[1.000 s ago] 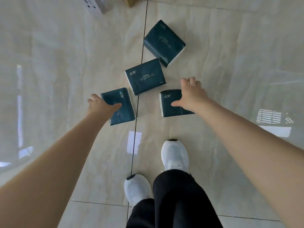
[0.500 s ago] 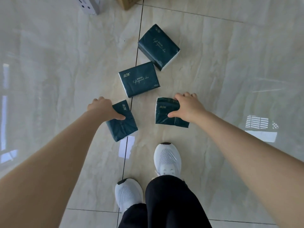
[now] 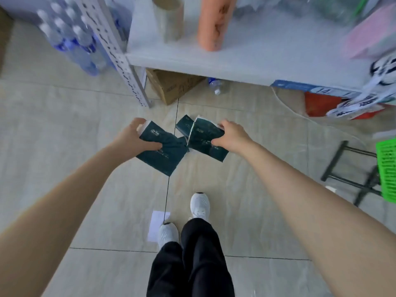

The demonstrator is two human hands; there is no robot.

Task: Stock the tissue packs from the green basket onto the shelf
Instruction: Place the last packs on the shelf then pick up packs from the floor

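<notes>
Head view: a dark green pack (image 3: 160,153) is gripped by the left hand (image 3: 130,136). The thumb is pressed across its top face, puckering the soft film wrap, and the fingers are curled round its far end. Its long axis runs from far left to near right. A second pack (image 3: 206,142) is pinched at its right edge by the right hand (image 3: 232,136), between thumb and curled fingers. Both are held above the tiles. A third pack (image 3: 183,126) is glimpsed between them; whether it is held cannot be told. The shelf (image 3: 214,65), a flat pale board, lies beyond the fingers, and the right hand is judged nearer its bare stretch. The plastic mesh basket (image 3: 387,168) is at the right edge.
</notes>
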